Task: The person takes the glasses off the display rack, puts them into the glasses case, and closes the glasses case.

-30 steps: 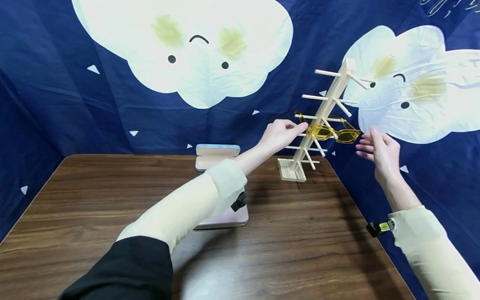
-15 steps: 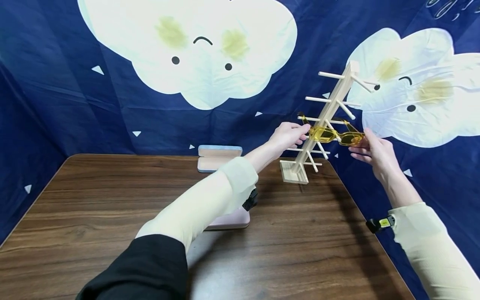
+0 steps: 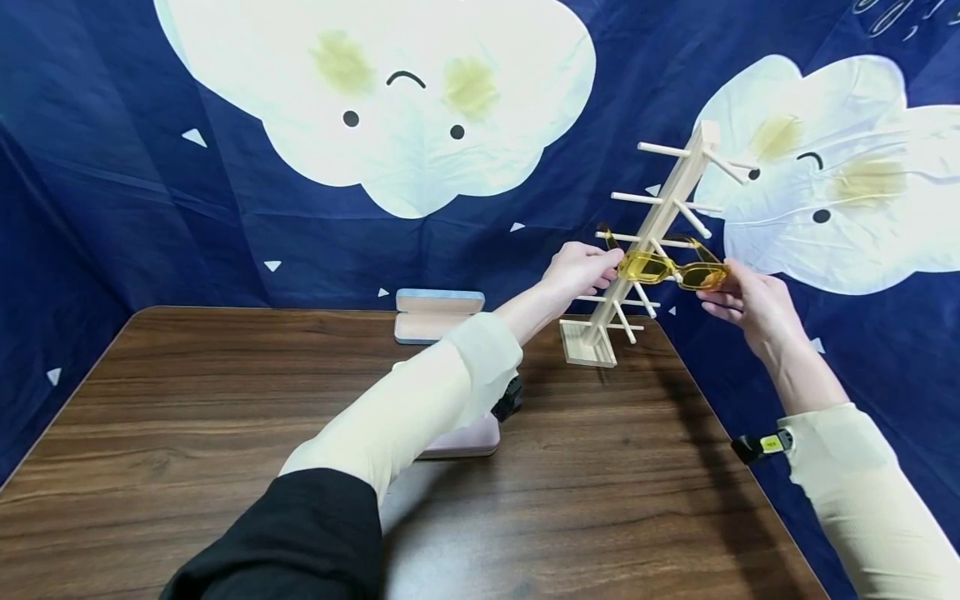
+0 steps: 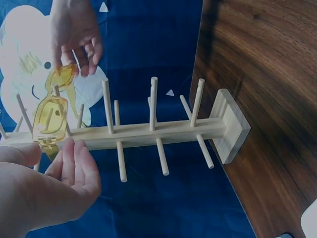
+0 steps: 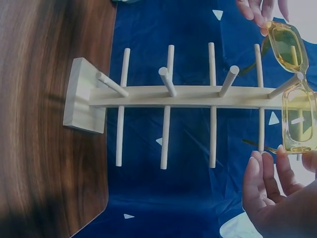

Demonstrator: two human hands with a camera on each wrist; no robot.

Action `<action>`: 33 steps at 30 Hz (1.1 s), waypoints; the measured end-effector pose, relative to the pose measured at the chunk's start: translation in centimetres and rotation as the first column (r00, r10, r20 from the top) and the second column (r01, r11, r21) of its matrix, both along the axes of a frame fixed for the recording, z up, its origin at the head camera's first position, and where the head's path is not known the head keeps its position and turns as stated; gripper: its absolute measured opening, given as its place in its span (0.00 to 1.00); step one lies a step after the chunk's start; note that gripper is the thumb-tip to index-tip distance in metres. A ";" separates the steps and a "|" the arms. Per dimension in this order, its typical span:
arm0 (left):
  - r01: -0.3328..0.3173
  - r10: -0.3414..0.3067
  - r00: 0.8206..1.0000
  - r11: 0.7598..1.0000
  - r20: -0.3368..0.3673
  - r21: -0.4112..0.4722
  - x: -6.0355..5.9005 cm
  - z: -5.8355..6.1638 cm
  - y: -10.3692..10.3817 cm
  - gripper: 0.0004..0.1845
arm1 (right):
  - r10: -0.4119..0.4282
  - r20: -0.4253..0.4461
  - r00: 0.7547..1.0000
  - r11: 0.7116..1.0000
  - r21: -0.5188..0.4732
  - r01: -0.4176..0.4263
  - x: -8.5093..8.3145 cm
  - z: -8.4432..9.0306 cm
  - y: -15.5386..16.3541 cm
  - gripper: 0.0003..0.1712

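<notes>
Yellow-framed sunglasses [image 3: 645, 267] sit against the middle pegs of a wooden glasses rack [image 3: 660, 208], lenses facing me. My left hand [image 3: 581, 271] pinches the frame's left corner between thumb and fingers. At the other corner, my right hand [image 3: 757, 308] pinches the frame near the hinge. The left wrist view shows the sunglasses [image 4: 51, 119] in front of the upright, with a peg rising between the lenses. In the right wrist view the temples reach back beside the side pegs; whether they rest on them I cannot tell.
On the brown wooden table [image 3: 225, 400] an open light-blue glasses case [image 3: 437, 317] lies at the back edge. A pale pink case [image 3: 468, 440] is partly hidden under my left forearm. A blue cloth with clouds [image 3: 420, 150] hangs behind.
My right hand has come in from the right and taken hold of the sunglasses' right corner. My left hand keeps its pinch. Over the last half second almost nothing moves.
</notes>
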State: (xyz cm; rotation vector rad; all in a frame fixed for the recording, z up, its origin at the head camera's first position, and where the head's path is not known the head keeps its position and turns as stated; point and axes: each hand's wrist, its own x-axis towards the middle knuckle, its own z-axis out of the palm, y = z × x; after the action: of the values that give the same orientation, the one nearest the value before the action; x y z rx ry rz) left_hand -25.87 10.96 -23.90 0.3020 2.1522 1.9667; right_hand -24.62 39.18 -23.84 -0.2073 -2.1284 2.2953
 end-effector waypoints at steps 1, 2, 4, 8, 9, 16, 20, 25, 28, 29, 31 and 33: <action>0.000 0.000 1.000 1.000 0.000 -0.013 0.0 0.1 0.0 0.20 | -0.001 0.001 1.000 1.000 -0.013 0.001 0.0 0.1 0.0 0.13; -0.003 0.003 1.000 1.000 0.001 -0.022 0.0 0.1 0.0 0.20 | 0.001 0.003 1.000 1.000 -0.026 -0.001 0.1 0.2 -0.1 0.13; -0.008 0.008 1.000 0.999 0.002 -0.039 0.0 0.2 -0.1 0.19 | 0.009 0.000 1.000 0.999 -0.053 -0.009 0.1 0.3 -0.1 0.13; -0.031 0.031 0.999 0.998 -0.010 -0.053 0.3 0.5 -0.1 0.18 | 0.027 -0.016 1.000 0.994 -0.102 -0.028 0.5 0.5 -0.1 0.12; -0.038 0.037 0.999 0.998 -0.018 -0.053 0.3 0.5 -0.1 0.18 | 0.029 -0.020 0.999 0.993 -0.113 -0.031 0.7 0.6 -0.1 0.12; -0.069 0.067 0.996 0.997 -0.067 -0.032 1.0 0.6 -0.2 0.17 | 0.046 -0.057 0.997 0.976 -0.208 -0.057 1.9 0.8 0.0 0.12; -0.069 0.068 0.996 0.997 -0.060 -0.029 1.3 0.6 -0.3 0.17 | 0.054 -0.080 0.995 0.973 -0.221 -0.071 2.7 0.7 0.0 0.12; -0.056 0.055 0.998 0.998 -0.035 -0.023 1.9 0.6 -0.7 0.17 | 0.058 -0.108 0.992 0.967 -0.239 -0.083 3.9 0.2 -0.1 0.11; -0.043 0.042 0.998 0.999 -0.035 -0.013 2.2 0.5 -1.0 0.17 | 0.066 -0.134 0.989 0.959 -0.265 -0.100 4.6 -0.2 -0.3 0.12; -0.037 0.037 0.999 0.999 -0.037 -0.013 2.3 0.4 -1.1 0.17 | 0.067 -0.140 0.988 0.957 -0.270 -0.103 4.9 -0.3 -0.4 0.12; -0.027 0.027 0.999 1.000 -0.043 -0.010 2.5 0.3 -1.4 0.17 | 0.068 -0.150 0.986 0.955 -0.277 -0.107 5.3 -0.6 -0.7 0.13; -0.018 0.017 0.998 1.000 -0.054 -0.016 2.7 0.1 -1.6 0.16 | 0.068 -0.158 0.985 0.953 -0.283 -0.111 5.8 -0.8 -0.9 0.14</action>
State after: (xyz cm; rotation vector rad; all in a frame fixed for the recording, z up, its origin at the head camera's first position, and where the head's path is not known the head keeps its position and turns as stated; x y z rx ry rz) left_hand -23.18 9.32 -23.75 0.3378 2.2101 1.9713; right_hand -18.84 38.31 -24.61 0.0598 -1.7620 2.5788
